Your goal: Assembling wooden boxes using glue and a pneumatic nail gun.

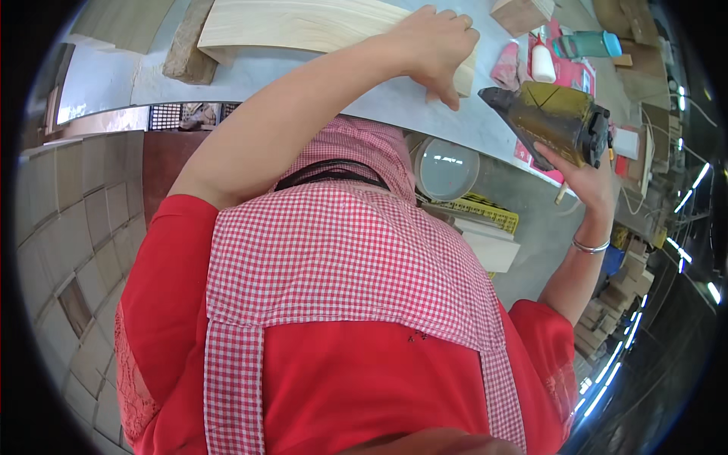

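My left hand (438, 49) reaches across the right end of a pale wooden board (303, 24) on the table. Its fingers bend over the wood, and the thumb hangs by the near edge. My right hand (580, 174) is closed around the handle of a nail gun (547, 114). The tool has an olive-brown body, a black nose toward the board and a black cap at the other end. Nose and board are a small distance apart. My palm and the tool's body hide part of the handle.
On the pale table (485, 133) lie a rough wooden block (193, 45) at left and another block (522, 14) at right. Beyond the tool are a white glue bottle (542, 62), a pink cloth (506, 67) and a teal bottle (588, 45). A round bucket (447, 168) stands below the edge.
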Available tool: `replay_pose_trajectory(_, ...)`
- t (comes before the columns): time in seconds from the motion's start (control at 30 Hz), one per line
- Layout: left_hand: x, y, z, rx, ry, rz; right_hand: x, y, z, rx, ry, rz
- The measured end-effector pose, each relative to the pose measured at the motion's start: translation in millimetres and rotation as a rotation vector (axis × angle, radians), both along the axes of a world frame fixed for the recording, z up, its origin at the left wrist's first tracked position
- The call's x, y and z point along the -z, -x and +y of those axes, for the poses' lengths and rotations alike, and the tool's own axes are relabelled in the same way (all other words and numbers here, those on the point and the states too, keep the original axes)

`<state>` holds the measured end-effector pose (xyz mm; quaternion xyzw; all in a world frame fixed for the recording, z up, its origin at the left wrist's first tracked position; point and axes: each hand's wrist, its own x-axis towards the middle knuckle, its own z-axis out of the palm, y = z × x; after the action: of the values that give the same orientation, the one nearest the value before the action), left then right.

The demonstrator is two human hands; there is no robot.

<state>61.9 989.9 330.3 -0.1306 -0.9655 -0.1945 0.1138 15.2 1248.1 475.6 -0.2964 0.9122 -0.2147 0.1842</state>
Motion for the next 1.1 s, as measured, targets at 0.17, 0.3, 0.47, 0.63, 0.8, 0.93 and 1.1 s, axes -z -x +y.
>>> replay_pose_trajectory(0.17,-49.1,-28.3,29.4,-0.300,0.401,-0.056,-1.5,-0.9,-0.5,-0.050,0.023,0.007)
replay_pose_trajectory(0.3,-43.1,-22.3,31.6,-0.324,0.402,-0.082,-1.3,1.6,-4.5,-0.094,0.009,0.064)
replay_pose_trajectory(0.47,-52.8,-25.3,30.5,-0.314,0.391,-0.099,-3.8,5.5,-14.5,-0.172,-0.051,0.009)
replay_pose_trajectory(0.63,-41.8,-14.7,13.9,-0.201,0.235,-0.123,-2.2,8.4,-11.7,-0.159,-0.062,0.019)
replay_pose_trajectory(0.8,-35.8,-4.1,0.4,0.014,-0.043,-0.163,-9.7,11.9,-15.2,-0.242,-0.184,0.047)
replay_pose_trajectory(0.93,-31.3,-5.0,-2.3,0.022,-0.038,-0.139,-10.3,16.4,-17.4,-0.299,-0.222,0.089)
replay_pose_trajectory(1.1,-66.4,-27.3,-5.4,-0.071,0.062,-0.211,-16.3,21.5,-20.7,-0.356,-0.104,0.055)
